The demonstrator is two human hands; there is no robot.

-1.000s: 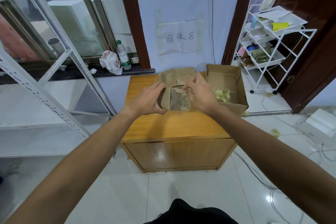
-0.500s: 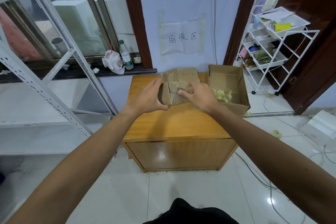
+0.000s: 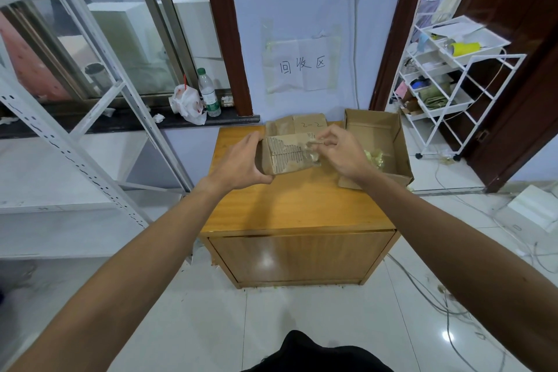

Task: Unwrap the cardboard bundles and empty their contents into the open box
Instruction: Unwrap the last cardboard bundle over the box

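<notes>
As a person leans over a low orange-brown wooden worktop [image 3: 287,205], the left hand [image 3: 241,160] grips the left end of a brown, block-shaped corrugated cardboard bundle [image 3: 287,155], fingers curled over its top and thumb under its near lower edge. Whether the bundle rests on the wood or hangs just above it cannot be told. The right hand [image 3: 342,152] pinches a crumpled strip of clear tape [image 3: 312,146] at the bundle's upper right corner, its other fingers loosely curled.

The bundle's long axis runs left to right between the two hands, its torn, ribbed face toward the camera. The open brown cardboard box [image 3: 374,127] sits at the worktop's right rear corner, directly right of the bundle and just beyond the right hand, the nearer of the two. Pale yellow crumpled pieces [image 3: 374,156] lie on its floor. A second taped cardboard bundle marked "2-2" [image 3: 302,124] rests behind the held one, by the wall.

The unwrapping appears under way and the emptying not yet begun. Once freed, the bundle would likely travel rightward, right end leading over the box's near wall.
</notes>
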